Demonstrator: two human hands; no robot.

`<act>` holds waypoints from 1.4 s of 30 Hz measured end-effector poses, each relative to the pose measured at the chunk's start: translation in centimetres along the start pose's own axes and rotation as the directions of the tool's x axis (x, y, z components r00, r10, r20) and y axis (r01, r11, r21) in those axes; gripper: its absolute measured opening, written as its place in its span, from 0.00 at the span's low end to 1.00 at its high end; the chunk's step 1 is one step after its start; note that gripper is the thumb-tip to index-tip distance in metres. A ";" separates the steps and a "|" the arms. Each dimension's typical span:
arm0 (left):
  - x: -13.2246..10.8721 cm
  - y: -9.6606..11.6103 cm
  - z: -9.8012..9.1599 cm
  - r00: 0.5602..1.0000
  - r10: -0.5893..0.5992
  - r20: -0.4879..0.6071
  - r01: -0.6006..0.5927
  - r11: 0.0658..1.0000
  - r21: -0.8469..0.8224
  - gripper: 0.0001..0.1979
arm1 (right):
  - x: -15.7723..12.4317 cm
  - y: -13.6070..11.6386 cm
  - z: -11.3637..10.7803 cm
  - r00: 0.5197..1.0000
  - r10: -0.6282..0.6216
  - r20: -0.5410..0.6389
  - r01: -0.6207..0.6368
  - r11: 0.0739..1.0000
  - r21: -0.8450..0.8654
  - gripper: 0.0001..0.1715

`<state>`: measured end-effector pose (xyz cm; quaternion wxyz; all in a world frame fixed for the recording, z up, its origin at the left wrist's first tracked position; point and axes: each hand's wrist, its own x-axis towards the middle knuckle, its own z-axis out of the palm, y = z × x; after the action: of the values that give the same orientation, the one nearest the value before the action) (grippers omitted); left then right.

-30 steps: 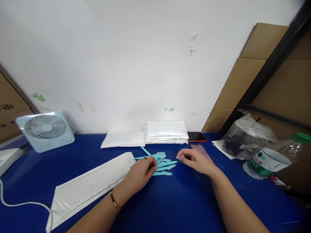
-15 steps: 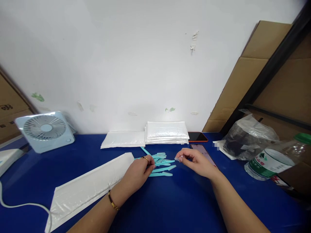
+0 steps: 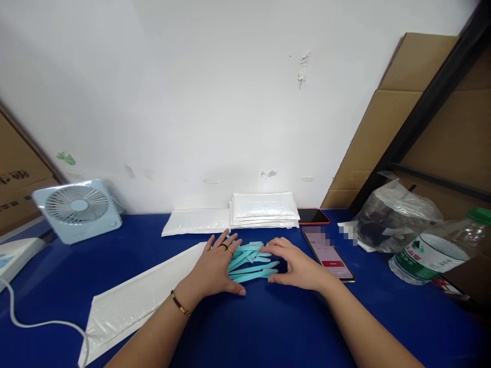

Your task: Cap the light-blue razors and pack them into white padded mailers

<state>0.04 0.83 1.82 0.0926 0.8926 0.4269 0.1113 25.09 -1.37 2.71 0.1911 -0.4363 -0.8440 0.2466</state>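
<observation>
A loose pile of several thin turquoise sticks (image 3: 251, 268) lies on the blue table between my two hands. My left hand (image 3: 218, 268) is spread flat at the left ends of the sticks, fingers apart, with rings on its fingers. At the right ends, my right hand (image 3: 289, 263) curves around the pile, thumb and fingers apart and nothing held between them. A long white padded envelope (image 3: 141, 296) lies slanted to the left, partly under my left wrist. Behind the pile is a stack of white padded envelopes (image 3: 264, 208), beside another white envelope (image 3: 197, 221).
A light blue fan (image 3: 79, 209) stands at the left, near a white device (image 3: 19, 253) with a cable. On the right are a lit phone (image 3: 330, 255), an orange-edged phone (image 3: 313, 216), a plastic bag (image 3: 397, 217) and a lying bottle (image 3: 429, 255).
Both hands have opened and now flank the sticks. The small clear piece at my right fingertips is no longer visible. The sticks lie closer together, and the phone beside my right hand shows more fully.
</observation>
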 end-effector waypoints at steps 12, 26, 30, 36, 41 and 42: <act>0.9 2.4 1.5 0.998 0.055 0.039 -0.062 0.975 0.213 0.10 | 1.3 -0.9 2.4 0.999 0.018 0.048 -0.001 0.948 -0.320 0.25; 2.4 5.5 2.0 0.997 -0.074 -0.004 0.073 0.963 0.259 0.12 | -0.6 -1.3 -0.6 0.987 0.040 -0.153 -0.029 0.997 0.070 0.27; 2.3 6.8 1.9 0.990 -0.128 -0.064 0.139 0.970 0.200 0.12 | 0.4 -1.8 0.7 0.807 0.267 -0.527 0.045 0.861 0.506 0.27; 1.6 7.4 1.4 0.994 -0.028 -0.101 0.057 0.953 0.296 0.12 | 0.2 -2.8 0.8 0.931 0.235 -0.279 -0.043 0.829 0.557 0.24; 0.7 7.9 -0.1 0.929 0.363 -0.069 -0.292 0.836 0.464 0.05 | -1.2 -2.0 0.3 0.863 -0.011 0.505 -0.431 0.504 0.748 0.23; 0.6 8.2 -0.4 0.899 0.433 -0.061 -0.353 0.801 0.484 0.06 | -1.4 -1.9 0.7 0.785 -0.091 0.612 -0.518 0.445 0.730 0.24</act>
<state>6.33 -3.72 4.40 -0.1835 0.9450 0.2522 0.0985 24.23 -3.66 3.08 0.0889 -0.2893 -0.5446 0.7822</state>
